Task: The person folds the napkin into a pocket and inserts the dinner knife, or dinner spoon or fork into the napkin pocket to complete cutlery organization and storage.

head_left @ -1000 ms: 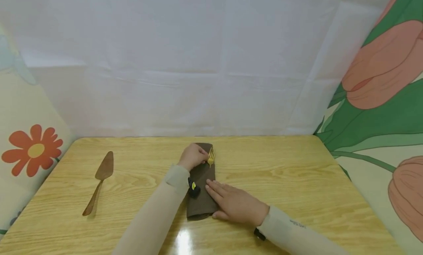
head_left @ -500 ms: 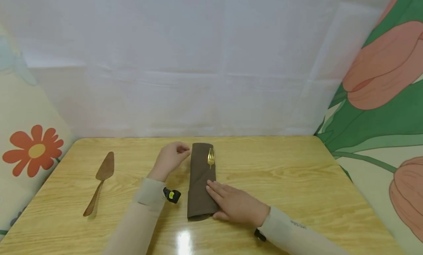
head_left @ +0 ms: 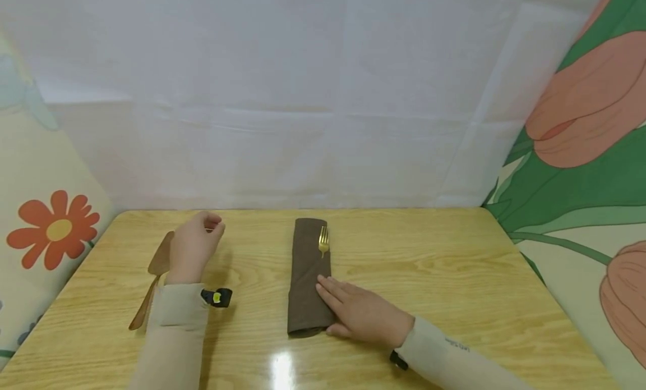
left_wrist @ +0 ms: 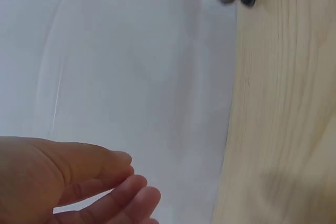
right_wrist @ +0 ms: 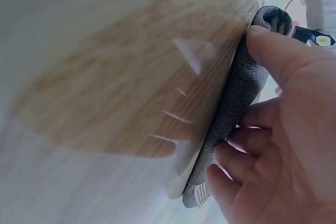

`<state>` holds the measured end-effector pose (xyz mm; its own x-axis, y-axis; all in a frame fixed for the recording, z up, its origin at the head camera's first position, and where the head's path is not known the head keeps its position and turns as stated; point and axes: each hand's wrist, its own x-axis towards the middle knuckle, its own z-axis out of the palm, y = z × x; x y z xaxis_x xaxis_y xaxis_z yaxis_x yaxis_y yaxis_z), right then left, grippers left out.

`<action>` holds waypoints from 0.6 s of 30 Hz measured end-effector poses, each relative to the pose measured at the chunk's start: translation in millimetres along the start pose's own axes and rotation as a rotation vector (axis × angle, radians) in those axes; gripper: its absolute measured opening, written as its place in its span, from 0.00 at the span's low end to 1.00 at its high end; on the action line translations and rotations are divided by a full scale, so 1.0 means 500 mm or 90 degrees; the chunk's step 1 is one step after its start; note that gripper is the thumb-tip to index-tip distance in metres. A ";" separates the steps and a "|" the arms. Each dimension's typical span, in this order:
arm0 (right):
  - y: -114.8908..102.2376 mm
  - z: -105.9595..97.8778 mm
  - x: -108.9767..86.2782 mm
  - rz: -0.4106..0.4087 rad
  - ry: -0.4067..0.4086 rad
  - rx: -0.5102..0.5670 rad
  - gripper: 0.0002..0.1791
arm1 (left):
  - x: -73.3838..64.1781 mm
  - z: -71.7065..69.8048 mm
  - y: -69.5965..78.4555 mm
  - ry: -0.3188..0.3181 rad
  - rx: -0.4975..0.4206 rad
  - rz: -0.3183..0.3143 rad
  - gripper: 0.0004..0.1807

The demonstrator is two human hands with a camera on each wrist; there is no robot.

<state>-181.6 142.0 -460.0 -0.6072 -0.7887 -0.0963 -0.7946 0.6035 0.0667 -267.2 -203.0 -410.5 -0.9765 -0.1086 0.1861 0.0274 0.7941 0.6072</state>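
A brown cloth napkin (head_left: 305,278), folded into a long narrow strip, lies on the wooden table. Near its far end a gold fork (head_left: 323,242) shows its tines, while the handle is hidden in the cloth. My right hand (head_left: 366,313) rests on the napkin's right edge, fingers extended; the right wrist view shows the thumb touching the rolled cloth (right_wrist: 244,77). My left hand (head_left: 193,247) is in the air over the left of the table, fingers loosely bent and holding nothing. Beneath and beside it lies a copper-coloured cake server (head_left: 161,257), partly covered by the hand and sleeve.
The wooden table (head_left: 429,255) ends at a white cloth backdrop (head_left: 323,109) along its far edge. Flower-printed panels (head_left: 570,210) flank it at both sides. A bright light reflection shows near the table's front.
My left hand has let go near the fork and moved left, away from the napkin, to over the cake server. My right hand has stayed on the napkin.
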 end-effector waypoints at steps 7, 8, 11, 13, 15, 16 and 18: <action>0.000 -0.004 -0.001 -0.002 -0.003 0.005 0.41 | -0.006 -0.049 -0.067 0.012 0.042 -0.066 0.17; 0.000 -0.004 -0.001 -0.003 -0.002 0.004 0.41 | -0.008 -0.055 -0.076 0.010 0.048 -0.070 0.17; 0.000 -0.003 -0.001 -0.005 0.005 -0.006 0.41 | -0.013 -0.072 -0.101 -0.014 0.063 -0.095 0.18; 0.000 -0.001 -0.001 -0.007 0.010 -0.009 0.41 | -0.015 -0.082 -0.116 -0.035 0.066 -0.121 0.22; 0.000 0.000 -0.001 -0.008 0.013 -0.011 0.41 | -0.016 -0.090 -0.131 -0.052 0.066 -0.145 0.25; 0.000 0.001 -0.001 -0.007 0.013 -0.010 0.41 | -0.017 -0.093 -0.138 -0.058 0.064 -0.157 0.27; 0.000 0.002 -0.001 -0.007 0.013 -0.009 0.41 | -0.015 -0.097 -0.149 -0.064 0.065 -0.174 0.29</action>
<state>-181.4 142.3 -461.0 -0.5978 -0.7980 -0.0764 -0.8014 0.5927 0.0800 -251.4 -290.2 -419.9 -0.9611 -0.2708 -0.0542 -0.2561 0.8000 0.5426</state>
